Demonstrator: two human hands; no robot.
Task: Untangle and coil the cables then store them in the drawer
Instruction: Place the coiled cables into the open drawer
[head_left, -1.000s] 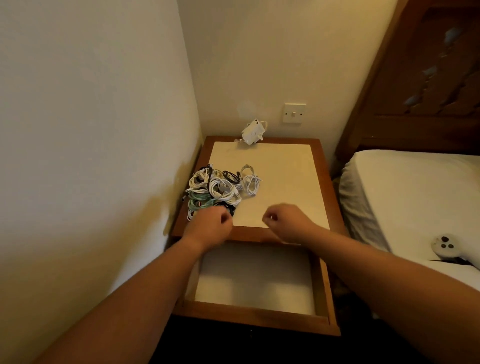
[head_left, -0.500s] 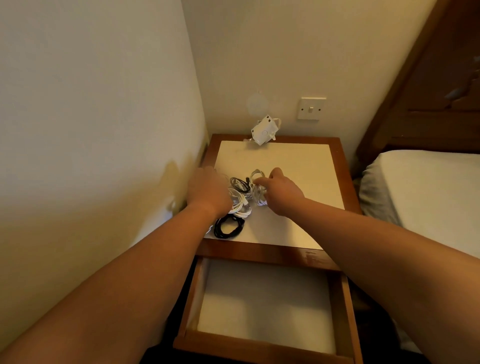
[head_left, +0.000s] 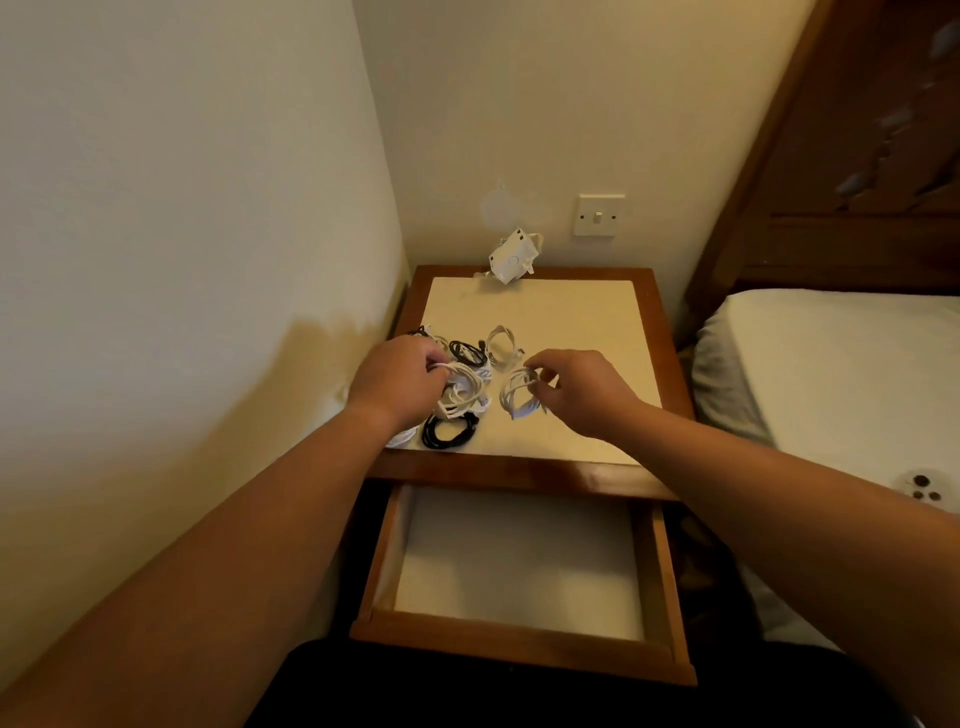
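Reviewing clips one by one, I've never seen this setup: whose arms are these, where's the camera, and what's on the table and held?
No machine: a person wears one camera on the head, looking down at their bare arms. The left hand grips a white cable bundle; the right hand pinches a small white coil. More coils, one a black coil, lie on the bedside table. Below, the drawer stands open, no cable visible inside.
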